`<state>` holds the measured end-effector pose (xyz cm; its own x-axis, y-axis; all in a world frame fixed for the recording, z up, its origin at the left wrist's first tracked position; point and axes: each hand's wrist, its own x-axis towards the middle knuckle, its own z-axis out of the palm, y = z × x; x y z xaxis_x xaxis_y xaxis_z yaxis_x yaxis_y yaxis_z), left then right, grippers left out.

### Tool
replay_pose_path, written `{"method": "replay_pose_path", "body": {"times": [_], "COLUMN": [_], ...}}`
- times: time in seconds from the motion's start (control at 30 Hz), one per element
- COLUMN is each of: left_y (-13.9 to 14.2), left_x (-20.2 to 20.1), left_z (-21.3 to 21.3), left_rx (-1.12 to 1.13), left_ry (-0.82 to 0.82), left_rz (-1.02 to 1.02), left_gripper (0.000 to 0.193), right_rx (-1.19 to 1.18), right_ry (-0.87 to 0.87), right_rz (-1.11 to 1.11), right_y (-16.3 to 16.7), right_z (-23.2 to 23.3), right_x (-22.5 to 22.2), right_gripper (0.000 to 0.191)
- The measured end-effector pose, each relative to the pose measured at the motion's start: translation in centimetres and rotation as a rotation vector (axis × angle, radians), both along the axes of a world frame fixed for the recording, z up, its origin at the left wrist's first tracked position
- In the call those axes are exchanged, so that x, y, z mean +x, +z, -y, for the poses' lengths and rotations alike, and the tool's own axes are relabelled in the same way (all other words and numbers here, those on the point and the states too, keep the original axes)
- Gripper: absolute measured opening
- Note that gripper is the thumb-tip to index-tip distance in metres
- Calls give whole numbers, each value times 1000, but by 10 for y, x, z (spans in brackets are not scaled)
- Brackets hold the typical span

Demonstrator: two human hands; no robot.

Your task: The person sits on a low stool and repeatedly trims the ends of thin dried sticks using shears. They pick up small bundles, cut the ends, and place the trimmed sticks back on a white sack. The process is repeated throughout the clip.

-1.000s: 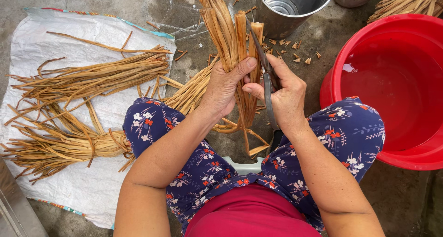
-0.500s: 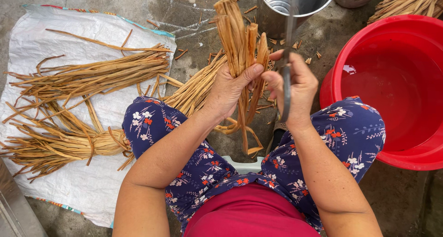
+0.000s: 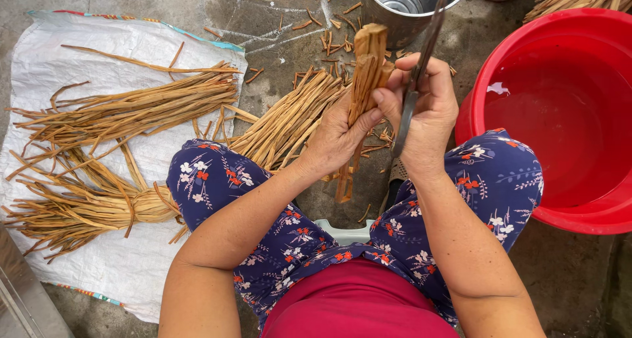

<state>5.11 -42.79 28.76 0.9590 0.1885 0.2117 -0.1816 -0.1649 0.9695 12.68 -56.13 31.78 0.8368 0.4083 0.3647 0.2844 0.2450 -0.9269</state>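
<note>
flat tan strips in left hand, slim metal blade

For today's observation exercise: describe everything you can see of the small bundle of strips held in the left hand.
The bundle is a handful of flat, tan, dry-looking strips, like split plant fibre. It stands roughly upright over the concrete floor, its top ends cut fairly even and one thin strip hanging below the grip. The left hand grips its middle, thumb pressed across the front. The right hand, holding scissors, touches its right side near the top. Behind it stands a metal bucket.
</note>
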Motion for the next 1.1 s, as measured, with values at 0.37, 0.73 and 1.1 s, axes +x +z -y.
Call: {"method": "replay_pose_path", "body": {"times": [0.37, 0.73, 1.1], "left_y": [-5, 4, 34], "left_x": [3, -2, -6], "left_z": [-18, -22, -79], "left_rx": [-542, -357, 249], "left_ry": [-53, 73, 618], "left_rz": [-133, -196, -160], "left_gripper": [42, 28, 35], "right_rx": [166, 153, 34], "right_ry": [167, 128, 51], "right_rz": [-392, -311, -112], "right_y": [8, 3, 9], "right_z": [12, 7, 25], "right_x": [17, 13, 32], "right_gripper": [39, 40, 49]}}
